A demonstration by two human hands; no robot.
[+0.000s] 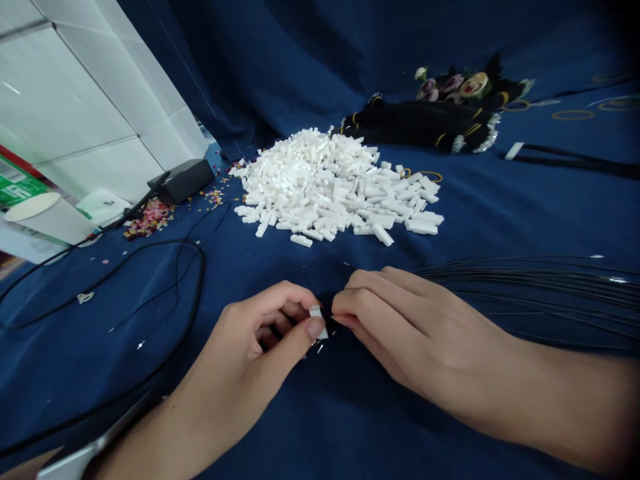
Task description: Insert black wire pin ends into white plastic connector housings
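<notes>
Left hand [250,340]: my fingers pinching a small white plastic block [316,323] over the cloth
Right hand [400,330]: my fingers pressed together just beside that block; what they pinch, I cannot tell
Around: heap of white blocks [325,187] ahead, black wires [525,280] rightward, navy cloth [320,427] beneath

White glossy wall tiles [75,100] rise at the left, beside a navy cloth [260,60] draped up behind.

**Blue cloth gap before the pile**
A strip of blue cloth [280,263] lay between the left hand [250,333], right hand [395,327] and white plastic pieces [320,187]; black wires [530,287] and a black cable [185,280] flanked it.
</notes>
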